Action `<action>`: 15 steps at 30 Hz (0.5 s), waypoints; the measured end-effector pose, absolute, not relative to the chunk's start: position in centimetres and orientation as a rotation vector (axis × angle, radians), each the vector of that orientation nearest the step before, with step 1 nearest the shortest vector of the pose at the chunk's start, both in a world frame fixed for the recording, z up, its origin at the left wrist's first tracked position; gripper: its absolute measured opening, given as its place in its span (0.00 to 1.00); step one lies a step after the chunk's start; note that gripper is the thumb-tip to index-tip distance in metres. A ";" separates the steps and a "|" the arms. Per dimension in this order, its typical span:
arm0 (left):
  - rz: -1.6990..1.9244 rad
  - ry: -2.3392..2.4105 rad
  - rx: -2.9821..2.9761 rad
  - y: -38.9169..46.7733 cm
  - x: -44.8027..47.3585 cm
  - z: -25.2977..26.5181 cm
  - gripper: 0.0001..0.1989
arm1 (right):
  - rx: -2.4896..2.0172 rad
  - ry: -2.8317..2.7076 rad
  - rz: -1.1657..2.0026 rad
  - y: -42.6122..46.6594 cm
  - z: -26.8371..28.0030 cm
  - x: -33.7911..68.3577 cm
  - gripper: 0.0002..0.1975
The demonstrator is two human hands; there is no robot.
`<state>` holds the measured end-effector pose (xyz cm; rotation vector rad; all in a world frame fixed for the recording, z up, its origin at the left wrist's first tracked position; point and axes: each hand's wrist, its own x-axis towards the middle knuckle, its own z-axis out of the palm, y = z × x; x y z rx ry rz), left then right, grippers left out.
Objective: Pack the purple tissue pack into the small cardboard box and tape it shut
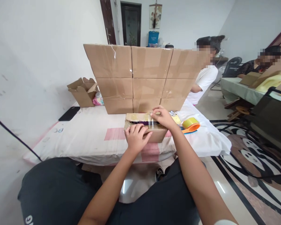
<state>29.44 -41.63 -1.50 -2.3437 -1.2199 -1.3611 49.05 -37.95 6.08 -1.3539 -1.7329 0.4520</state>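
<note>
White-walled room; white-sheeted table point(89, 137). From left: one black flat phone point(69, 113), one open empty brown cardboard carton point(83, 91), nine sealed brown cardboard boxes point(145, 78) stacked three by three. Left hand point(136, 137), fingers curled, grips one small brown cardboard box point(152, 130); right hand point(163, 117) pinches one clear tape strip point(151, 121) across it. One orange tape dispenser point(190, 125) lies just beside.

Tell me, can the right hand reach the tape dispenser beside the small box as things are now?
Probably yes. The tape dispenser lies just right of the right hand, on the table cover, and nothing stands between them.
</note>
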 end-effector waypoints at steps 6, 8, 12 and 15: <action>-1.315 -1.192 -2.374 -41.5 29.0 -1.8 0.13 | -1.572 -1.714 0.196 -36.7 5.5 49.2 0.09; -1.304 -1.193 -2.390 -41.5 28.8 -1.8 0.13 | -1.686 -1.610 0.196 -36.4 5.4 49.3 0.12; -1.268 -1.137 -2.437 -41.6 28.4 -2.1 0.15 | -1.878 -1.339 0.415 -36.5 5.2 49.7 0.16; -1.300 -1.133 -2.412 -41.7 27.8 -2.9 0.20 | -1.866 -1.226 0.639 -37.0 4.9 50.3 0.18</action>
